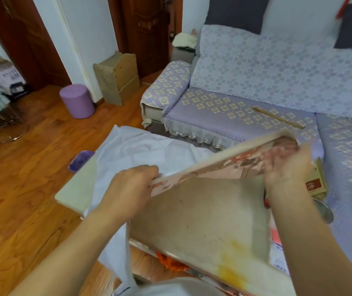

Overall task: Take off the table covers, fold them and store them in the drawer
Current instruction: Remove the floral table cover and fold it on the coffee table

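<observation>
Wooden flooring [32, 167] and a lavender-covered sofa [245, 107] surround a low table [72, 189], on which a white cover [141, 150] is spread, one table corner bare. Above it, the printed table cover [203, 214] is lifted, pale underside up, its far edge doubled over. The left hand [132, 189] pinches that edge at one end; the right hand [288, 165], blurred, grips the other. Folding looks just begun: the next move probably calls for matching edges squarely and creasing again; no drawer is identifiable yet.
</observation>
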